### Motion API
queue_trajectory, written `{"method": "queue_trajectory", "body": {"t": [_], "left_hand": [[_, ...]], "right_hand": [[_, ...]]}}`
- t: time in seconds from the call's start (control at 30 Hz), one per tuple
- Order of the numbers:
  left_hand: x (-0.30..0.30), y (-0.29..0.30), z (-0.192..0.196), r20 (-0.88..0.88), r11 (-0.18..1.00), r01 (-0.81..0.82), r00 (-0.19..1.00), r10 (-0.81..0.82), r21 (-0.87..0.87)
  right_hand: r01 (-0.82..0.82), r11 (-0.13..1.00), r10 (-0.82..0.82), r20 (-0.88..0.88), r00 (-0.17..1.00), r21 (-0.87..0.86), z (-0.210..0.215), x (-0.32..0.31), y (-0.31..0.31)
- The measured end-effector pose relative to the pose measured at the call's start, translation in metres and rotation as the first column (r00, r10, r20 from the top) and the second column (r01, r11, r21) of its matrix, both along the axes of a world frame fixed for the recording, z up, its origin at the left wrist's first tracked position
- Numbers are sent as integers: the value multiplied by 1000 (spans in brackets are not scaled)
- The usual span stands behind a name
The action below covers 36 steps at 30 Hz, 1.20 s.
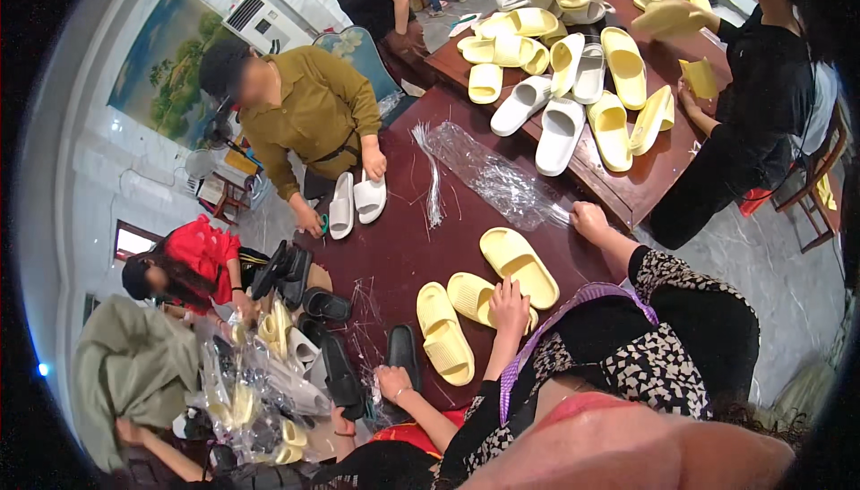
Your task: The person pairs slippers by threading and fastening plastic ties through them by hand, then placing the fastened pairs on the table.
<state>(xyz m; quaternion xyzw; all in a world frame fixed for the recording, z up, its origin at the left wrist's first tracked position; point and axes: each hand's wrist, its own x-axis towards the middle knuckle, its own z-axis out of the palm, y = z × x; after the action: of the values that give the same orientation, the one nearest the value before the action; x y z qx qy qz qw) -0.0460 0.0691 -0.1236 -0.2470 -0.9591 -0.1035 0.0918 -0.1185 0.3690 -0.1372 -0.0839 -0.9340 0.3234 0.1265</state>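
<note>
Three pale yellow slippers lie on the dark red table (403,248) in front of me. My left hand (509,300) rests with its fingers on the middle yellow slipper (473,296). A second yellow slipper (518,266) lies just right of it, and a third yellow slipper (445,336) lies to its left. My right hand (589,220) is curled at the near end of a heap of clear plastic bags (497,176) by the table's right edge.
A person in an olive shirt holds white slippers (356,201) across the table. A brown table (627,187) at the back right carries several yellow and white slippers. Black slippers (315,306) and bagged ones lie at the left. Another person's hand (391,381) sits beside a black slipper.
</note>
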Motion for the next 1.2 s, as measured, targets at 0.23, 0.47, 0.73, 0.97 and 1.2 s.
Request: {"method": "queue_trajectory", "body": {"t": [0.23,0.47,0.73,0.97,1.2], "left_hand": [[-5,29,20,24,960,71,996,-80,269],[-28,68,35,656,655,-382,717,-236,652],[-24,108,37,794,463,-727,184,-579,507],[-24,86,38,843,479,-752,187,-504,453],[-21,79,37,866,445,-798,183,-465,407]], "right_hand": [[-12,992,30,142,989,-124,-7,-5,20],[419,466,210,558,803,-779,21,-9,-8],[497,323,290,584,758,-806,3,-9,-46],[481,281,312,553,772,-830,8,-15,-60],[552,228,181,592,786,-802,4,-12,-43]]}}
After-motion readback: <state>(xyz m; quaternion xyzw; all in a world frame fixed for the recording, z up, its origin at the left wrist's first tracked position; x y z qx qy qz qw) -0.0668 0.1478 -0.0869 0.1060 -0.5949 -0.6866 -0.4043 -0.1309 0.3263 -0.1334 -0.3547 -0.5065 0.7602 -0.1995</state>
